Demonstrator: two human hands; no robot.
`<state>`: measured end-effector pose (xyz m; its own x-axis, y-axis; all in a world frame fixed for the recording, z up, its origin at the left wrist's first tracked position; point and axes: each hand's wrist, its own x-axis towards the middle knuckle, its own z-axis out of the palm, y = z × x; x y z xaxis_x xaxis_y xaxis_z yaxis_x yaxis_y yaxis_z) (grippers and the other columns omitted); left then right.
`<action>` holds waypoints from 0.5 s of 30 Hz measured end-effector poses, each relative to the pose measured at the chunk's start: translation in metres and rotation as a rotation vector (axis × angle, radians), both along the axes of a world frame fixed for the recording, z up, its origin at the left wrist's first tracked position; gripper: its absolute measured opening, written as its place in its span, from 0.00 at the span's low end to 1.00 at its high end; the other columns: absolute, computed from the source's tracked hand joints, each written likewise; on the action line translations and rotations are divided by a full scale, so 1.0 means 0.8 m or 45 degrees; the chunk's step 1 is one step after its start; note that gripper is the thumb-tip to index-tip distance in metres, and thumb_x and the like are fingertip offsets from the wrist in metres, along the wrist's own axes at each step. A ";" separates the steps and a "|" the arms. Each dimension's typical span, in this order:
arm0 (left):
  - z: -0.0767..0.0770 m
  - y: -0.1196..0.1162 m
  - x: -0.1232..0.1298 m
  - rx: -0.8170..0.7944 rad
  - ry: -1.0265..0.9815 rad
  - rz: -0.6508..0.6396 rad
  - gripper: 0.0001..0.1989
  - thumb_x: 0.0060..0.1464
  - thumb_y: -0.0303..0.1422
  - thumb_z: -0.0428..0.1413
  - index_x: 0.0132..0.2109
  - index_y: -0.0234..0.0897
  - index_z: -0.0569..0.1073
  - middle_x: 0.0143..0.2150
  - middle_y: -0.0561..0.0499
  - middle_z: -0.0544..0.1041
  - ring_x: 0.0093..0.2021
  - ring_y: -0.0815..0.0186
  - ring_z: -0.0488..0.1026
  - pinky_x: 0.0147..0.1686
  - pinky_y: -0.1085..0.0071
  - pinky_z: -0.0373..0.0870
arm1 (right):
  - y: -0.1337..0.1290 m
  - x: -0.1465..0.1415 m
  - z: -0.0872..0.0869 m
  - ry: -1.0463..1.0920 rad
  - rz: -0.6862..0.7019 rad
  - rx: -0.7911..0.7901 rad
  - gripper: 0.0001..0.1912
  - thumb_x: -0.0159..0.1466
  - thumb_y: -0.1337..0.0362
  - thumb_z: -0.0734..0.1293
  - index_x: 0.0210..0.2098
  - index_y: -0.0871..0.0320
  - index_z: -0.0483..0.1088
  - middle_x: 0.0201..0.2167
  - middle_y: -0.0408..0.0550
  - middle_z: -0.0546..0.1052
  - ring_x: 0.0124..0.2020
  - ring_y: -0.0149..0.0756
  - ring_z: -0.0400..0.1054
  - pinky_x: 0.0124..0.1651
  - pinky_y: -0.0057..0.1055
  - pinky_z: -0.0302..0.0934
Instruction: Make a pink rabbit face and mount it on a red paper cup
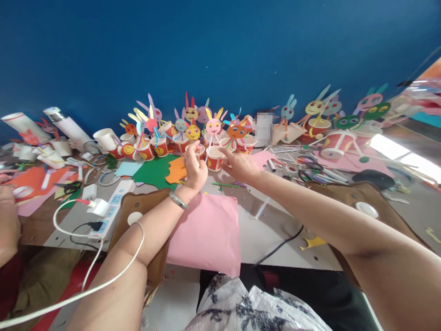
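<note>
Faces a blue wall [220, 50] across a cluttered table [268, 230]. Reaches beyond a pink sheet [208, 230]. Spreads the right hand [240, 165] along, and curls the left hand [196, 169] just left of, a red-and-white cup [215, 162] below a pink rabbit face [214, 125]. Cannot tell whether pinching anything at left.

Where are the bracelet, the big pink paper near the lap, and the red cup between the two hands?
Bracelet [178, 200]: head view, on its band.
Big pink paper [208, 230]: head view, middle of the sheet.
Red cup [215, 163]: head view, on its outer wall.
</note>
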<state>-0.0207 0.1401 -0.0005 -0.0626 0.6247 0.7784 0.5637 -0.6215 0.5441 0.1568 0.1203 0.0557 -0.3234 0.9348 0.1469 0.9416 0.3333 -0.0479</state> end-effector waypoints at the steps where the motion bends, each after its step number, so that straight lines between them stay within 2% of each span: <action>1: 0.001 0.000 0.000 0.009 0.015 0.005 0.29 0.53 0.21 0.44 0.62 0.38 0.61 0.50 0.42 0.72 0.53 0.61 0.72 0.59 0.61 0.70 | -0.004 0.002 0.001 0.008 -0.001 -0.004 0.31 0.69 0.62 0.60 0.71 0.57 0.55 0.45 0.54 0.83 0.44 0.47 0.76 0.37 0.33 0.57; 3: 0.003 0.000 -0.001 0.013 0.035 -0.003 0.27 0.55 0.21 0.43 0.61 0.38 0.62 0.50 0.43 0.73 0.52 0.62 0.73 0.57 0.62 0.71 | -0.012 0.008 0.003 0.023 -0.004 -0.011 0.32 0.69 0.63 0.61 0.71 0.58 0.55 0.46 0.55 0.83 0.43 0.47 0.76 0.36 0.34 0.57; 6: 0.006 -0.003 0.000 -0.039 0.056 -0.063 0.23 0.57 0.22 0.44 0.58 0.38 0.64 0.51 0.42 0.74 0.51 0.62 0.74 0.55 0.64 0.72 | -0.028 0.017 0.002 0.022 0.033 -0.077 0.27 0.69 0.62 0.61 0.66 0.57 0.63 0.46 0.53 0.82 0.44 0.46 0.75 0.37 0.34 0.58; 10: 0.014 -0.014 0.004 -0.149 0.101 -0.211 0.17 0.58 0.24 0.46 0.53 0.37 0.68 0.49 0.43 0.77 0.46 0.64 0.76 0.46 0.68 0.75 | -0.053 0.026 -0.004 -0.023 0.099 -0.261 0.14 0.68 0.58 0.65 0.48 0.56 0.76 0.42 0.50 0.82 0.41 0.42 0.75 0.37 0.32 0.58; 13: 0.020 -0.024 0.009 -0.232 0.130 -0.354 0.14 0.57 0.24 0.48 0.49 0.37 0.71 0.46 0.45 0.79 0.44 0.65 0.78 0.41 0.71 0.75 | -0.070 0.030 -0.013 -0.105 0.150 -0.371 0.16 0.66 0.51 0.68 0.40 0.56 0.78 0.42 0.51 0.81 0.39 0.41 0.74 0.35 0.31 0.57; 15: 0.023 -0.029 0.011 -0.300 0.138 -0.465 0.12 0.57 0.24 0.50 0.46 0.36 0.73 0.42 0.46 0.80 0.40 0.66 0.78 0.37 0.73 0.74 | -0.077 0.032 -0.019 -0.115 0.186 -0.435 0.16 0.65 0.50 0.69 0.38 0.57 0.78 0.43 0.51 0.80 0.38 0.40 0.74 0.35 0.31 0.57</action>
<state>-0.0116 0.1170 0.0181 0.2690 0.7517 0.6021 0.3918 -0.6565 0.6446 0.1821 0.0590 0.0407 -0.4543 0.8680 -0.2005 0.8908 0.4436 -0.0982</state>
